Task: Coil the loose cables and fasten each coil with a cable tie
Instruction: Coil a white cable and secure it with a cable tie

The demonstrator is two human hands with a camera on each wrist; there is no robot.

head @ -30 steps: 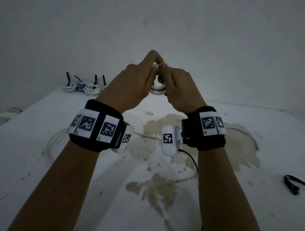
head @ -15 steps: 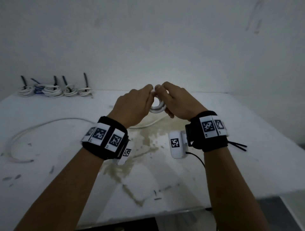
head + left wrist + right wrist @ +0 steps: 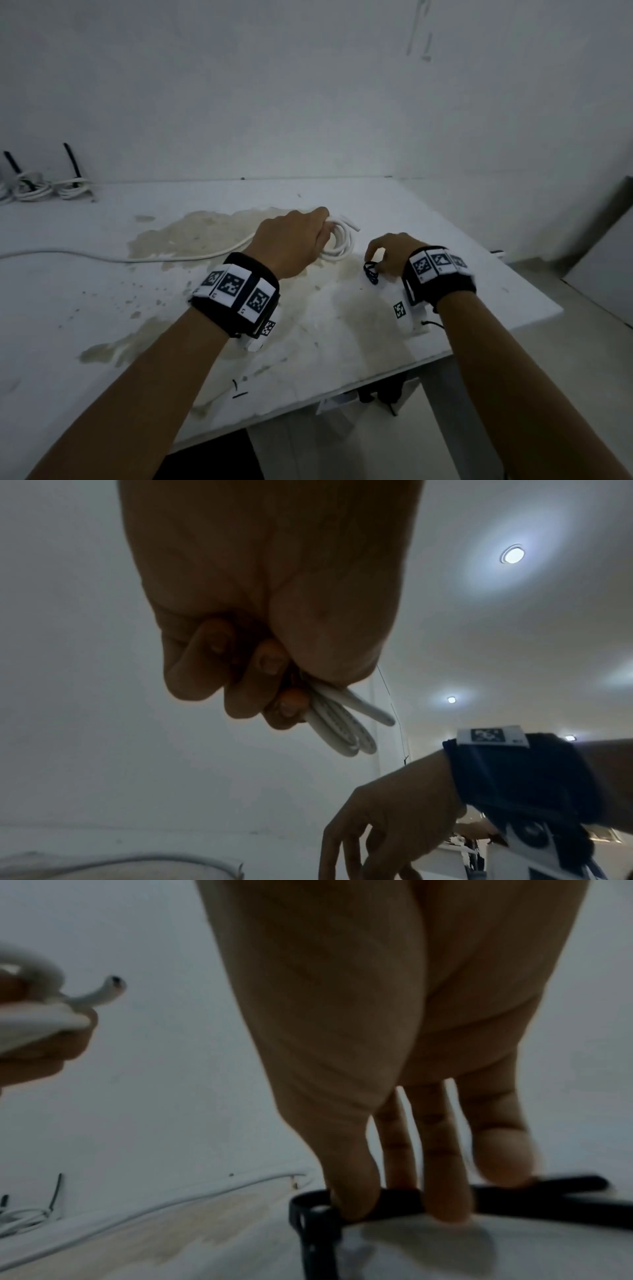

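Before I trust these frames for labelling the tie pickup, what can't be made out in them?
- Whether the right hand has lifted a black cable tie: its fingers touch the ties, but the right wrist view is blurred.
- How many ties: head view too small, hand covers them.
- Number of loops in the white coil: left hand hides part.
- Finished coils: cut off by the left edge, head view.
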